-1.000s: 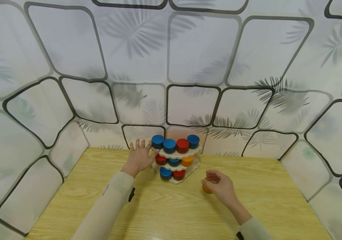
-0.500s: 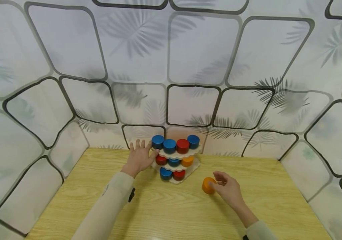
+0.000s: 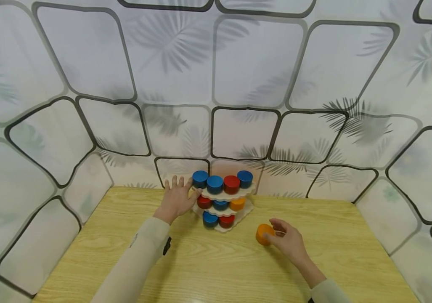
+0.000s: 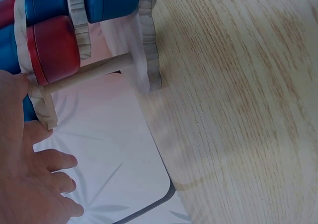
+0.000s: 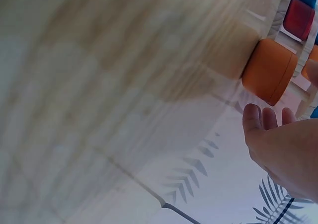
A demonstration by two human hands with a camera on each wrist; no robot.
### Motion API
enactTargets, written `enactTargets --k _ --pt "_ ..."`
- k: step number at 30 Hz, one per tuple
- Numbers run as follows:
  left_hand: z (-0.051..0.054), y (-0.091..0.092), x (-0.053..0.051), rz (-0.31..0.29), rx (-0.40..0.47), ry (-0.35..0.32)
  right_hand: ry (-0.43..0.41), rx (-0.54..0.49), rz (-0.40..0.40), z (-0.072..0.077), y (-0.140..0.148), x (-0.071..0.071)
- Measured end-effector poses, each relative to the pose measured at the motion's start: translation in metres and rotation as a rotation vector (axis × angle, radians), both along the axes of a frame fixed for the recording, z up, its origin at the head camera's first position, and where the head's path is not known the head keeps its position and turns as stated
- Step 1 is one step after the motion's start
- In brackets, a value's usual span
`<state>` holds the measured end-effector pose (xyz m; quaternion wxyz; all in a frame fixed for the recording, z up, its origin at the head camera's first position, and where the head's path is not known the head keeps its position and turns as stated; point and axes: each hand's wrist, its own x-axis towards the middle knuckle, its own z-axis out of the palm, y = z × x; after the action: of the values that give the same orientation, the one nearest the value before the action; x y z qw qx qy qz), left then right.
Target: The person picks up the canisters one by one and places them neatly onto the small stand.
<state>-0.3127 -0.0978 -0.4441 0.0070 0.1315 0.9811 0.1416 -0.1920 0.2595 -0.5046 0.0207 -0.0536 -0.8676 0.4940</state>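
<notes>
A three-tier wooden stand [image 3: 244, 210] with scalloped shelves holds several short cylinders like small round tins, in blue, red and orange. My left hand [image 3: 175, 203] is at its upper left, fingers spread. In the left wrist view, thumb and forefinger touch the top shelf's edge [image 4: 48, 110] around a corner. To the right of the stand, an orange cylinder [image 3: 263, 235] sits upright on the table, a seam near its top in the right wrist view. My right hand [image 3: 290, 243] is just right of it, fingers loosely bent and apart from it; whether the thumb touches it I cannot tell.
The wood-grain table [image 3: 208, 269] runs back to a patterned wall [image 3: 253, 63] close behind the stand. Side walls [image 3: 30, 244] of the same pattern flank the table. A red cylinder [image 3: 231, 185] stands in the top row between blue ones.
My right hand has loosened from the orange cylinder and drawn a little to the right, leaving it on the table. The left hand and the stand have stayed put.
</notes>
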Motion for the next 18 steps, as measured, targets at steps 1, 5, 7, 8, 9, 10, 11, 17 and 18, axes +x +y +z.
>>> enactTargets --k 1,5,7,8,9,10,11,17,18 --pt "-0.0002 0.0000 -0.0002 0.000 0.000 -0.001 -0.002 -0.001 0.005 -0.0004 0.0001 0.0002" --pt "-0.0005 0.0000 -0.0011 0.003 0.005 -0.007 -0.009 -0.007 0.023 -0.0024 0.0007 0.0000" --pt "-0.0008 -0.0002 -0.0015 0.005 0.008 -0.008 -0.007 -0.009 0.031 -0.0033 0.0011 -0.0004" --pt "-0.0008 -0.0001 -0.0015 0.006 0.009 -0.009 -0.005 -0.009 0.034 -0.0036 0.0012 -0.0006" --pt "-0.0008 -0.0001 -0.0014 0.007 0.010 -0.010 -0.002 -0.010 0.038 -0.0037 0.0013 -0.0007" --pt "-0.0010 0.0001 -0.0015 0.006 0.011 -0.008 -0.001 -0.011 0.044 -0.0038 0.0014 -0.0007" --pt "-0.0011 0.0001 -0.0014 0.007 0.011 -0.006 -0.002 -0.010 0.046 -0.0041 0.0014 -0.0009" --pt "-0.0010 0.0004 -0.0010 0.008 0.017 0.004 -0.020 -0.001 0.053 -0.0045 0.0012 -0.0004" --pt "-0.0011 0.0005 -0.0012 0.008 0.017 0.006 -0.023 -0.001 0.054 -0.0045 0.0011 -0.0002"
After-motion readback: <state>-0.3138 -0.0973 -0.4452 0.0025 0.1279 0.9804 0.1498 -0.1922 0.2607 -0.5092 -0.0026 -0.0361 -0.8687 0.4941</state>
